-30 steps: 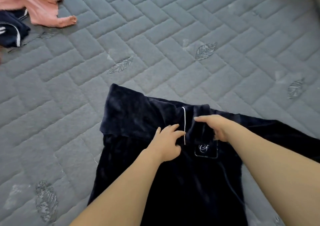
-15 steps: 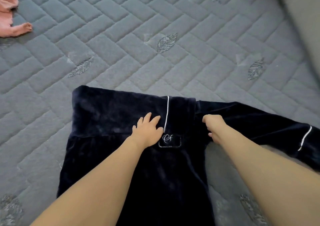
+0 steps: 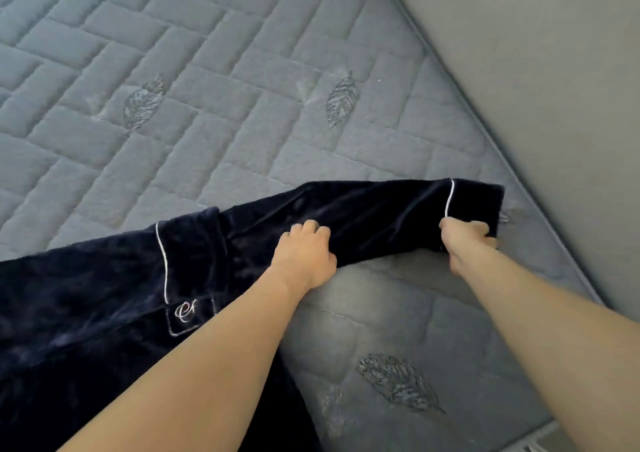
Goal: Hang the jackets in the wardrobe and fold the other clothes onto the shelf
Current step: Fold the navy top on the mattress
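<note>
Head view: my left hand (image 3: 304,254) grips the middle of the sleeve (image 3: 374,216) of the dark navy velvet garment (image 3: 86,313), fingers curled over the cloth, while my right hand (image 3: 467,240) pinches the cuff end just below its white piping (image 3: 449,197), thumb hidden under the fabric. Between my two hands the sleeve stretches taut and lifts slightly off the grey quilted mattress (image 3: 207,122); the garment's body lies flat to the left of my left hand, its monogrammed pocket (image 3: 188,315) beside my left forearm.
</note>
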